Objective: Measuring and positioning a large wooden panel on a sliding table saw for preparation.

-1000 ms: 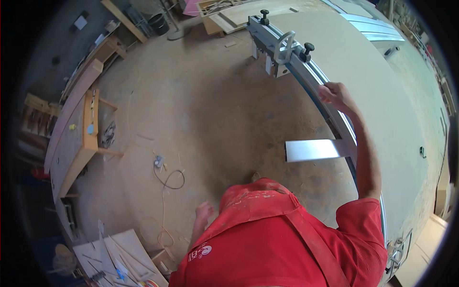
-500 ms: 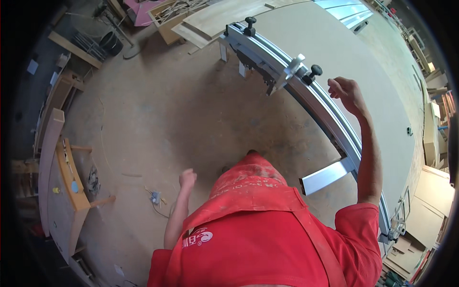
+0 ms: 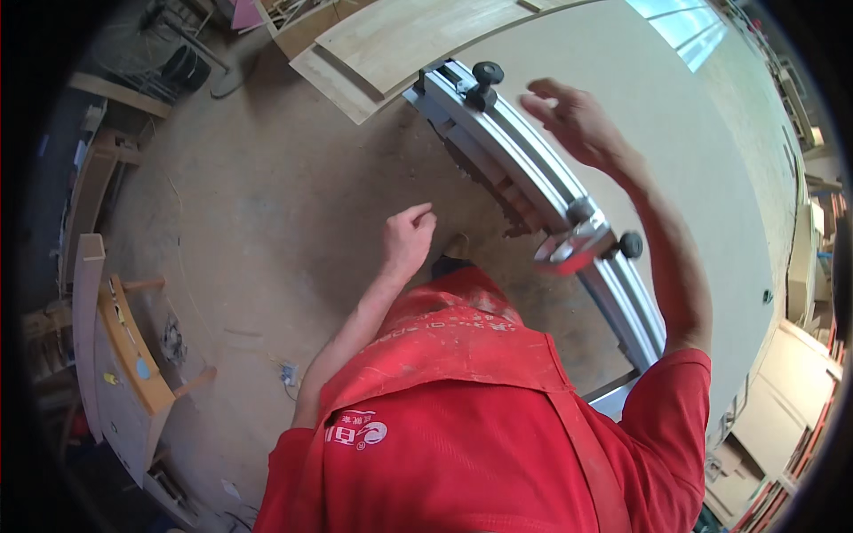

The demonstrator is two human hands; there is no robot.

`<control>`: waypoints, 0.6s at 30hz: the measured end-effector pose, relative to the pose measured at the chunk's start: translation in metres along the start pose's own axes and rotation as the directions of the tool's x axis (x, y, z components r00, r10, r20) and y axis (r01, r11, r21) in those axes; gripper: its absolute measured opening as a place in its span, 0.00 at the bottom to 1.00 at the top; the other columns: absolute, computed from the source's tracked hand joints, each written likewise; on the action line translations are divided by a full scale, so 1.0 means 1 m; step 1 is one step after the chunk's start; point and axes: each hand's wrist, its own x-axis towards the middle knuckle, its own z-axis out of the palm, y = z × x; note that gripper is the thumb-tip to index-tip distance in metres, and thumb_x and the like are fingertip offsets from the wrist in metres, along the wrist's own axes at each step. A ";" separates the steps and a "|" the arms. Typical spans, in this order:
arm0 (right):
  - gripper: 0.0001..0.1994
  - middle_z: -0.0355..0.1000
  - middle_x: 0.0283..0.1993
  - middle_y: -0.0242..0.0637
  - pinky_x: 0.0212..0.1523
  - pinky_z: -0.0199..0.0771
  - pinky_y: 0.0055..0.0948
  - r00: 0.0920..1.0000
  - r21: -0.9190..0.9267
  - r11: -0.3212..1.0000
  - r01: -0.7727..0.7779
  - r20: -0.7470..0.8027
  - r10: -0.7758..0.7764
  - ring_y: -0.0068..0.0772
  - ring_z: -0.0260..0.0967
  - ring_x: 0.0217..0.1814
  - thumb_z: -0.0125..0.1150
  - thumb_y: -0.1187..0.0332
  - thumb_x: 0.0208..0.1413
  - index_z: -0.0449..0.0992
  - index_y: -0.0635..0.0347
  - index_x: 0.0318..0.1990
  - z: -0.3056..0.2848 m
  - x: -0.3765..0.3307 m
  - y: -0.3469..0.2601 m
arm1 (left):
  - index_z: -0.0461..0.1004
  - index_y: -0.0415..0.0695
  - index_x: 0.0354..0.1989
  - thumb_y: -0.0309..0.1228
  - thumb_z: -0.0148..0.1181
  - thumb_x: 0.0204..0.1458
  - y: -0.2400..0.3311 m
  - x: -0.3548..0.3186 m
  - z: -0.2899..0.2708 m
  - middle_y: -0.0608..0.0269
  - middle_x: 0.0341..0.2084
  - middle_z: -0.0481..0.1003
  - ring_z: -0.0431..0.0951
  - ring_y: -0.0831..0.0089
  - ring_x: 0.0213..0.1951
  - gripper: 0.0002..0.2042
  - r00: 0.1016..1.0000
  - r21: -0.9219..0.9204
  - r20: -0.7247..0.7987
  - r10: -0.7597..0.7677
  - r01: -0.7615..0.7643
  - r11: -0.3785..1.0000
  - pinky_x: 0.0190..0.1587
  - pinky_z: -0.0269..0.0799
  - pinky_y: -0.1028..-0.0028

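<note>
My right hand (image 3: 577, 123) is raised over the large pale board (image 3: 675, 142), its fingers bent and a little apart, slightly blurred. Closest to it is a black knob (image 3: 485, 78) on the far part of the long silver rail (image 3: 524, 151); the hand does not grip it. My left hand (image 3: 410, 238) hangs in front of my red apron (image 3: 453, 333), fingers curled in, with nothing visible in it. Between the hands, a metal stop block (image 3: 573, 247) sits on the rail, beside a second black knob (image 3: 630, 244).
Wooden panels (image 3: 418, 44) lie at the far end of the rail. On the left stands a wooden bench (image 3: 138, 355) with a long board next to it. A floor fan (image 3: 191, 53) and a black bucket (image 3: 185, 69) are at the far left. Sheets (image 3: 795, 364) lean at the right.
My right hand has moved forward and left, toward the rail's far knob. My left hand has risen forward and right. The view has shifted, bringing the rail closer.
</note>
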 end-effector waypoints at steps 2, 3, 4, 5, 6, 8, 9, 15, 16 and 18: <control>0.26 0.76 0.34 0.49 0.37 0.75 0.38 0.998 -0.142 0.988 0.055 0.050 -0.049 0.43 0.75 0.34 0.52 0.47 0.63 0.73 0.67 0.48 0.016 0.043 -0.001 | 0.76 0.35 0.49 0.32 0.60 0.54 0.030 0.028 0.017 0.54 0.33 0.81 0.81 0.72 0.36 0.17 0.999 -0.050 -0.038 0.001 -0.003 0.999 0.42 0.75 0.73; 0.29 0.76 0.32 0.53 0.35 0.74 0.42 0.992 -0.281 0.952 0.120 0.081 -0.101 0.50 0.76 0.34 0.53 0.43 0.61 0.73 0.68 0.45 0.025 0.060 -0.002 | 0.75 0.34 0.50 0.33 0.62 0.53 0.041 0.040 0.024 0.54 0.32 0.81 0.81 0.71 0.36 0.18 0.997 -0.092 -0.079 0.025 -0.032 0.995 0.42 0.75 0.71; 0.29 0.76 0.32 0.53 0.35 0.74 0.42 0.990 -0.284 0.951 0.123 0.107 -0.096 0.50 0.76 0.34 0.53 0.43 0.61 0.73 0.68 0.45 0.033 0.074 0.000 | 0.75 0.34 0.50 0.33 0.62 0.53 0.050 0.054 0.030 0.54 0.32 0.81 0.81 0.71 0.36 0.18 0.997 -0.108 -0.076 0.002 -0.010 0.994 0.42 0.75 0.71; 0.30 0.75 0.31 0.54 0.34 0.74 0.43 0.990 -0.280 0.955 0.096 0.127 -0.062 0.52 0.75 0.32 0.54 0.41 0.59 0.72 0.68 0.42 0.041 0.084 0.002 | 0.73 0.34 0.51 0.33 0.63 0.52 0.058 0.067 0.037 0.53 0.34 0.80 0.80 0.66 0.37 0.21 0.995 -0.132 -0.099 -0.005 -0.008 0.991 0.43 0.74 0.69; 0.31 0.74 0.29 0.54 0.33 0.73 0.44 0.989 -0.276 0.958 0.072 0.148 -0.032 0.54 0.75 0.31 0.55 0.40 0.57 0.72 0.69 0.39 0.048 0.092 0.005 | 0.71 0.33 0.52 0.34 0.65 0.50 0.063 0.079 0.043 0.52 0.35 0.78 0.79 0.62 0.38 0.23 0.992 -0.155 -0.125 -0.013 -0.006 0.988 0.44 0.74 0.67; 0.33 0.74 0.27 0.55 0.32 0.73 0.45 0.981 -0.280 0.959 0.049 0.194 0.007 0.57 0.74 0.30 0.56 0.38 0.56 0.72 0.69 0.35 0.057 0.102 0.010 | 0.68 0.32 0.53 0.34 0.66 0.49 0.069 0.102 0.054 0.52 0.37 0.77 0.78 0.57 0.40 0.26 0.988 -0.195 -0.145 -0.047 0.018 0.981 0.45 0.73 0.65; 0.33 0.73 0.25 0.54 0.30 0.72 0.46 0.982 -0.269 0.961 0.058 0.191 -0.006 0.56 0.73 0.28 0.57 0.38 0.55 0.71 0.68 0.33 0.059 0.104 0.011 | 0.64 0.32 0.57 0.34 0.67 0.48 0.069 0.113 0.059 0.49 0.39 0.75 0.77 0.55 0.42 0.30 0.986 -0.202 -0.167 -0.010 -0.024 0.979 0.46 0.72 0.64; 0.27 0.71 0.21 0.49 0.24 0.70 0.44 0.965 -0.222 0.971 0.089 0.262 -0.029 0.54 0.71 0.22 0.62 0.44 0.54 0.69 0.65 0.28 0.061 0.116 0.017 | 0.46 0.29 0.67 0.34 0.69 0.46 0.081 0.154 0.067 0.35 0.53 0.65 0.69 0.47 0.55 0.45 0.942 -0.067 -0.308 0.133 -0.161 0.985 0.57 0.66 0.58; 0.27 0.71 0.21 0.49 0.24 0.70 0.44 0.961 -0.226 0.970 0.089 0.276 -0.024 0.54 0.71 0.22 0.62 0.44 0.54 0.69 0.65 0.28 0.062 0.117 0.020 | 0.46 0.29 0.67 0.34 0.69 0.46 0.082 0.158 0.065 0.35 0.53 0.65 0.69 0.47 0.55 0.45 0.945 -0.077 -0.306 0.118 -0.148 0.986 0.57 0.66 0.58; 0.21 0.70 0.20 0.46 0.22 0.69 0.41 0.958 -0.169 0.974 0.154 0.266 -0.105 0.51 0.70 0.20 0.63 0.51 0.54 0.69 0.63 0.27 0.065 0.117 0.029 | 0.42 0.28 0.68 0.34 0.69 0.46 0.079 0.160 0.059 0.31 0.56 0.61 0.65 0.44 0.58 0.48 0.954 -0.078 -0.244 0.172 -0.196 0.977 0.61 0.62 0.57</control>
